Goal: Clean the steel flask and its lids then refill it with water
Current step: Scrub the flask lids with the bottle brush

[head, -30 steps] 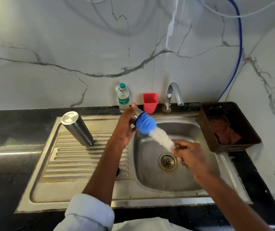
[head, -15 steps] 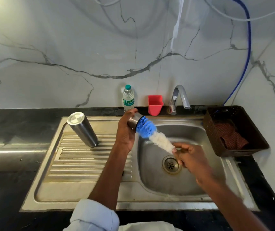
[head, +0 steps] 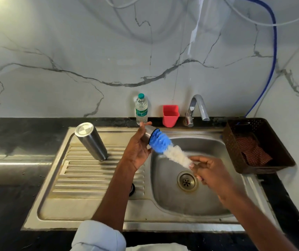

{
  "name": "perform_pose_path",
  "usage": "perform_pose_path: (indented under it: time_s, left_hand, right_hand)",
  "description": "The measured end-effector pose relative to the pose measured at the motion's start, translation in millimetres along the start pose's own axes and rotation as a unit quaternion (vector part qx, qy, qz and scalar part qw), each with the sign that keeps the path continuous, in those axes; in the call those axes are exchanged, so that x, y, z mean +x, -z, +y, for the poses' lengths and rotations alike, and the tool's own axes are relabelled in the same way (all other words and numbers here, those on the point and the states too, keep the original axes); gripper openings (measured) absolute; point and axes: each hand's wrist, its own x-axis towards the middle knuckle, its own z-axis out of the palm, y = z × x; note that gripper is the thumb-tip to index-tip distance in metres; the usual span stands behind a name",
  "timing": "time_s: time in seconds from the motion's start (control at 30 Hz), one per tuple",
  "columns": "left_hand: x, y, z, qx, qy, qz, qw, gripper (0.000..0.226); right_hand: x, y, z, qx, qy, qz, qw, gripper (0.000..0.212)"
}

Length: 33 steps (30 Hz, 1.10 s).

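Note:
The steel flask (head: 91,141) stands upside down on the sink's ribbed drainboard (head: 90,171), left of my arms. My left hand (head: 136,148) grips a small steel lid (head: 148,133) over the left edge of the sink basin (head: 190,201). A bottle brush (head: 170,150) with blue and white bristles has its blue end pushed into the lid's mouth. My right hand (head: 211,173) pinches the brush at its lower end, above the drain. A small dark round piece (head: 132,189) lies on the drainboard, half hidden behind my left forearm.
A clear water bottle (head: 141,109), a red cup (head: 170,115) and the tap (head: 196,109) line the back ledge. A brown plastic basket (head: 257,145) holding a checked cloth sits right of the basin. Black counter surrounds the sink.
The view has shifted a little. My hands, lid and brush keep nearly the same pose, with the blue bristles staying in the lid's mouth.

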Motion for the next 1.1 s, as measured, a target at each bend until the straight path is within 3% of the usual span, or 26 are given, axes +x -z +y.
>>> perform_pose_path:
  time_s: [0.07, 0.13, 0.17, 0.2, 0.23, 0.27, 0.3, 0.33, 0.37, 0.4, 0.43, 0.47, 0.53, 0.6, 0.63, 0.67, 0.73, 0.77, 0.8, 0.83, 0.9, 0.97, 1.03, 1.1]
  left_hand:
    - [-1.5, -5.6, 3.6, 0.054, 0.082, 0.089, 0.991, 0.059]
    - [-4.5, -11.3, 2.9, 0.076, 0.135, 0.143, 0.978, 0.064]
    - [-4.6, -12.7, 0.0, 0.08, 0.135, 0.147, 0.977, 0.058]
    - [-4.7, -14.4, -3.4, 0.077, 0.128, 0.139, 0.979, 0.049]
    - [-6.1, -18.1, -6.4, 0.066, 0.108, 0.125, 0.984, 0.039]
    - [-5.7, -19.8, -9.7, 0.036, 0.083, 0.103, 0.991, 0.031]
    - [-4.8, -19.9, -12.3, -0.011, 0.059, 0.067, 0.996, 0.025]
    - [-5.2, -18.9, -13.8, -0.052, 0.044, 0.033, 0.997, 0.021]
    - [-5.6, -16.3, -13.7, -0.072, 0.037, 0.017, 0.997, 0.02]
    - [-5.9, -13.9, -11.7, -0.067, 0.039, 0.025, 0.997, 0.024]
    - [-5.9, -12.7, -9.7, -0.045, 0.05, 0.047, 0.997, 0.032]
    - [-6.8, -13.6, -7.3, -0.012, 0.072, 0.071, 0.995, 0.043]
    - [-9.0, -19.8, -8.5, 0.043, 0.13, 0.129, 0.982, 0.053]
    - [-9.9, -21.3, -16.6, 0.05, 0.164, 0.149, 0.974, 0.044]
    - [-11.0, -22.2, -19.7, 0.035, 0.167, 0.139, 0.976, 0.035]
    - [-12.0, -21.9, -21.9, 0.016, 0.158, 0.125, 0.979, 0.026]
    - [-11.9, -16.0, -21.7, -0.04, 0.117, 0.071, 0.99, 0.012]
    - [-11.4, -12.8, -19.4, -0.067, 0.096, 0.043, 0.992, 0.009]
    - [-11.2, -10.0, -16.6, -0.078, 0.083, 0.023, 0.993, 0.009]
    - [-10.1, -7.1, -14.7, -0.07, 0.081, 0.019, 0.994, 0.016]
    - [-9.9, -3.3, -10.8, -0.021, 0.101, 0.049, 0.993, 0.039]
    - [-7.9, -4.0, -10.4, 0.013, 0.114, 0.083, 0.99, 0.049]
    - [-6.2, -6.6, -15.6, 0.01, 0.093, 0.091, 0.991, 0.045]
    - [-7.9, -10.8, -22.5, -0.013, 0.061, 0.083, 0.995, 0.031]
  right_hand:
    - [-5.8, 0.8, -5.1, -0.223, 0.139, 0.106, 0.959, 0.032]
    - [-7.2, 2.1, -2.5, -0.41, 0.19, 0.137, 0.882, 0.04]
    - [-5.9, 1.3, -0.9, -0.436, 0.199, 0.135, 0.867, 0.041]
    - [-4.4, 0.6, 1.6, -0.407, 0.186, 0.113, 0.887, 0.037]
    - [-1.1, -0.4, 3.2, -0.299, 0.131, 0.08, 0.942, 0.028]
    - [3.0, -1.4, 2.7, -0.137, 0.024, 0.023, 0.99, 0.022]
    - [5.7, -1.6, -0.1, 0.028, -0.101, -0.058, 0.993, 0.022]
    - [7.4, -0.3, 0.7, 0.125, -0.163, -0.093, 0.974, 0.023]
    - [8.6, 2.9, 2.2, 0.134, -0.162, -0.102, 0.972, 0.022]
    - [7.5, 5.0, 2.0, 0.088, -0.116, -0.081, 0.986, 0.018]
    - [3.0, 6.3, 3.1, -0.029, -0.025, -0.028, 0.999, 0.016]
    - [-0.9, 7.5, 4.0, -0.188, 0.076, 0.05, 0.978, 0.019]
    - [-4.3, 7.7, 5.6, -0.419, 0.211, 0.137, 0.873, 0.034]
    - [-0.3, 6.1, 11.9, -0.476, 0.276, 0.171, 0.818, 0.051]
    - [2.8, 4.1, 9.6, -0.473, 0.288, 0.158, 0.818, 0.053]
    - [2.5, 2.9, 7.4, -0.449, 0.265, 0.133, 0.843, 0.048]
    - [4.7, -1.9, 1.2, -0.226, 0.083, 0.05, 0.969, 0.026]
    - [7.5, -1.2, -2.0, -0.075, -0.021, 0.003, 0.997, 0.019]
    - [7.9, 2.2, -4.0, 0.017, -0.094, -0.036, 0.995, 0.015]
    - [10.4, 4.7, -1.2, 0.027, -0.093, -0.049, 0.994, 0.013]
    - [6.7, 3.1, -0.2, -0.116, 0.029, 0.013, 0.993, 0.016]
    - [-0.1, 2.4, 0.0, -0.32, 0.143, 0.077, 0.934, 0.022]
    - [-2.7, 0.3, -3.4, -0.463, 0.179, 0.116, 0.861, 0.028]
    - [-0.5, -3.6, -0.4, -0.504, 0.188, 0.125, 0.833, 0.033]
